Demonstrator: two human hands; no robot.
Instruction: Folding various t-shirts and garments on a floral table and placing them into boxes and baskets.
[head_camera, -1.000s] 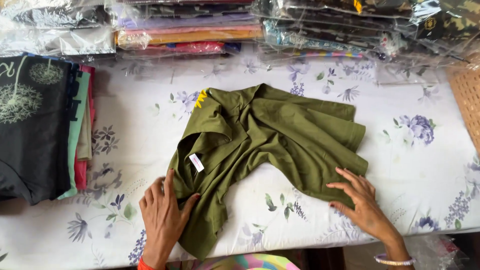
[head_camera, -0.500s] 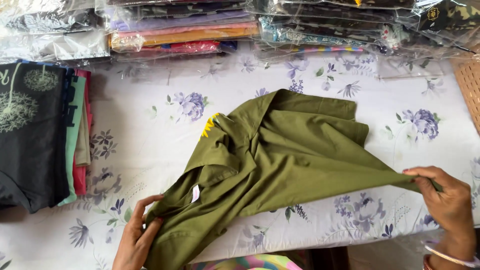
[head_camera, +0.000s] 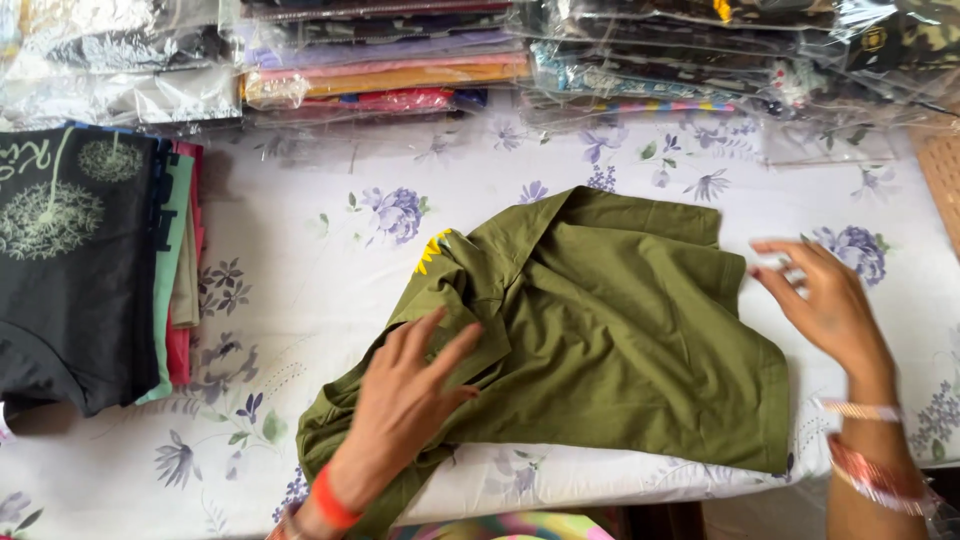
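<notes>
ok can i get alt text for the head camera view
A person's left hand presses flat on an olive green shirt spread on a floral tablecloth, while the right hand hovers open at the shirt's right edge. A pile of folded clothes sits at left, and bagged garments line the back.

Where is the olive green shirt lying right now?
In the head view the olive green shirt lies on the floral tablecloth, centre-right near the front edge, under the left hand, with the stack of folded clothes off to its left.
</notes>
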